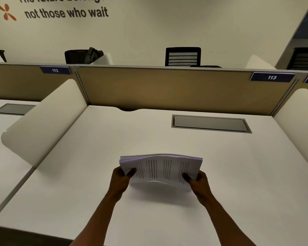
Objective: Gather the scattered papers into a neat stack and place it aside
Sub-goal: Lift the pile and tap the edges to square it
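A stack of printed white papers [161,167] hangs a little above the white desk [114,142], near its middle, bowed upward in the centre. My left hand [122,176] grips the stack's left edge, thumb on top. My right hand [196,180] grips the right edge the same way. The sheets lie roughly aligned, with a few edges fanned at the top left. A shadow falls on the desk just below the stack. No loose sheets show elsewhere on the desk.
A grey cable-port lid [210,123] is set into the desk at the back right. Rounded white side dividers [43,121] flank the desk on both sides. A tan partition [167,89] labelled 113 closes the back. Black chairs [183,56] stand beyond it.
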The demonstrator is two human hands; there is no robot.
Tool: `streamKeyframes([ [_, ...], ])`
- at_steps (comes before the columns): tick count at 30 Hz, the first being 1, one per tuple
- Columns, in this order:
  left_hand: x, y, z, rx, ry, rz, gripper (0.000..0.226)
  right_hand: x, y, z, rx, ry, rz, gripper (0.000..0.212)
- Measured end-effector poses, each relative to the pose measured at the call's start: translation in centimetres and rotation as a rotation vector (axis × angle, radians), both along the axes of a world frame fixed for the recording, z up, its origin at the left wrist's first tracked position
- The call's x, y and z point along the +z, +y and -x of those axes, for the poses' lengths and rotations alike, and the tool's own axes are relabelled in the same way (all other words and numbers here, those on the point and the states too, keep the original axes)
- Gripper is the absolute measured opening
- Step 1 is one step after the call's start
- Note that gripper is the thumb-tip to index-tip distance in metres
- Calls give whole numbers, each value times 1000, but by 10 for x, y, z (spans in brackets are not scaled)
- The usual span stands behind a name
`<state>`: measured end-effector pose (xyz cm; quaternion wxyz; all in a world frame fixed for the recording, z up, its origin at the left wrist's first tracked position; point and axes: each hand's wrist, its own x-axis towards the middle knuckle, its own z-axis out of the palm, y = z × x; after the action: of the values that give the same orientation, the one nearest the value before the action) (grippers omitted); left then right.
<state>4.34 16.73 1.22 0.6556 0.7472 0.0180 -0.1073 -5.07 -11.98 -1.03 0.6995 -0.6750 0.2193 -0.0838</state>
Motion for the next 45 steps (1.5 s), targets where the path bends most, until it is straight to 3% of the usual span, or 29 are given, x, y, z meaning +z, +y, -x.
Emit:
streamKeyframes([
  [15, -15, 0, -1, -12, 27, -36, 19, -13, 0, 4, 20, 41, 49, 25],
  [23, -6, 5, 0, 29, 69, 33, 20, 21, -24, -12, 243, 15, 504, 33],
  [25, -2, 6, 3, 19, 90, 101, 21, 33, -28, -16, 282, 16, 456, 36],
  [30, 11, 7, 4, -50, 227, 298, 34, 57, -26, -16, 332, 32, -6, 41],
  [37, 6, 7, 9, -86, 200, 251, 36, 50, -21, -9, 319, 104, -82, 49],
  [45, -1, 8, 14, -82, 279, 312, 41, 55, -23, -8, 351, 80, -205, 38],
])
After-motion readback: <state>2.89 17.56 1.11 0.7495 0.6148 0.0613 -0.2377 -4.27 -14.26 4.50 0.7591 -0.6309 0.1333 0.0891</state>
